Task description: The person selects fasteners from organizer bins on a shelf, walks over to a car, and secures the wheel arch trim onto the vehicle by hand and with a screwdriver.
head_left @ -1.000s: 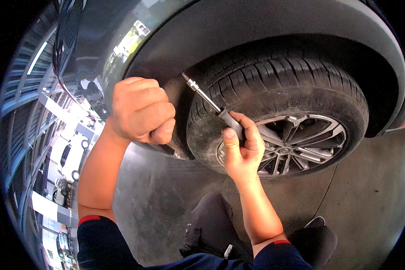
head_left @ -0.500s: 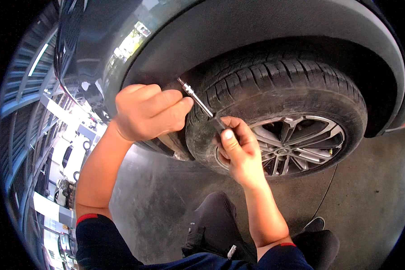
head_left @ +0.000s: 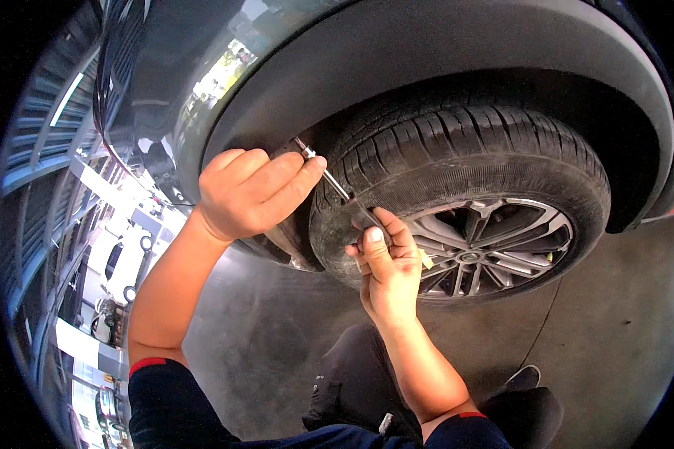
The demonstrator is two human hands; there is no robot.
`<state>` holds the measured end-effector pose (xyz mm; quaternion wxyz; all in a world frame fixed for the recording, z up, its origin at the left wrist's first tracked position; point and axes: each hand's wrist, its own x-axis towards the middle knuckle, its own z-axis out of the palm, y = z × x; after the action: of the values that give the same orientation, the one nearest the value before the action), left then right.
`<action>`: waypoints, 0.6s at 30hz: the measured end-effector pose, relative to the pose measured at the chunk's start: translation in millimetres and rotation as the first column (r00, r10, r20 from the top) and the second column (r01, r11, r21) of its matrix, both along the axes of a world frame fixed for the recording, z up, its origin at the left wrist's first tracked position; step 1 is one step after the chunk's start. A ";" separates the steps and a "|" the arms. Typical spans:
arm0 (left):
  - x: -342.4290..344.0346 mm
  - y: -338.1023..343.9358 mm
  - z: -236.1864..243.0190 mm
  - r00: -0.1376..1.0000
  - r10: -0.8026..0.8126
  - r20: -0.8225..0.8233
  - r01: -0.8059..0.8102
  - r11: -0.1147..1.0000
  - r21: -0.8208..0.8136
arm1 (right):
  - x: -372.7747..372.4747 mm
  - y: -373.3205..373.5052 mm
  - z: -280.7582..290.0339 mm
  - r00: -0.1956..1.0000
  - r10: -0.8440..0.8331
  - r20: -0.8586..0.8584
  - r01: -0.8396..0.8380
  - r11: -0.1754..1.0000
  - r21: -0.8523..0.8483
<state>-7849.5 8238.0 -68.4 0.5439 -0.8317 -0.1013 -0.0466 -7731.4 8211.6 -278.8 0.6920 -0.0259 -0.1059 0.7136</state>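
My right hand (head_left: 389,262) is closed around the dark handle of a screwdriver (head_left: 338,183), thumb laid along the handle. Its shiny shaft slants up and left to a socket-like tip, which is at the lower lip of the dark wheel arch trim (head_left: 277,120). My left hand (head_left: 258,191) is closed, its fingertips at the shaft just below the tip; the thumb is hidden. Whatever the tip meets is too small to make out. Beside the tool stands the car's tyre (head_left: 457,138) with its spoked alloy wheel (head_left: 468,258). Something small and yellow (head_left: 426,260) shows behind my right hand.
The grey car's body (head_left: 168,90) curves above and to the left. Below lies the concrete floor (head_left: 599,322), with my bent knee (head_left: 352,367) and a shoe (head_left: 524,376) on the near side. Far left, a white car (head_left: 127,263) stands in the workshop.
My right hand has moved slightly down and left with the screwdriver handle. My left fingertips have come onto the shaft near its tip, which has dropped a little toward the trim edge.
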 end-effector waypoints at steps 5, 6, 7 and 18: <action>-0.7 1.3 0.2 1.000 0.012 -0.017 -0.013 1.000 -0.002 | 4.0 1.0 -0.5 0.997 0.026 0.070 -0.028 0.999 0.034; -0.8 0.9 0.2 0.999 0.022 -0.026 -0.022 1.000 0.009 | 4.2 0.4 -1.8 0.997 0.029 0.069 -0.031 0.999 0.034; -1.1 0.6 0.2 0.999 0.032 -0.034 -0.031 0.999 0.021 | 4.4 -0.4 -3.5 0.992 0.110 0.057 -0.113 0.992 0.055; 5.8 1.6 -0.3 0.998 0.042 -0.049 -0.037 0.994 0.102 | 29.9 22.9 -7.5 0.743 0.670 0.010 -0.656 0.724 0.213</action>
<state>-7843.7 8239.6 -68.7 0.5886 -0.8018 -0.1013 -0.0196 -7701.6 8234.5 -286.3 0.3935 0.1084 -0.1571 0.8993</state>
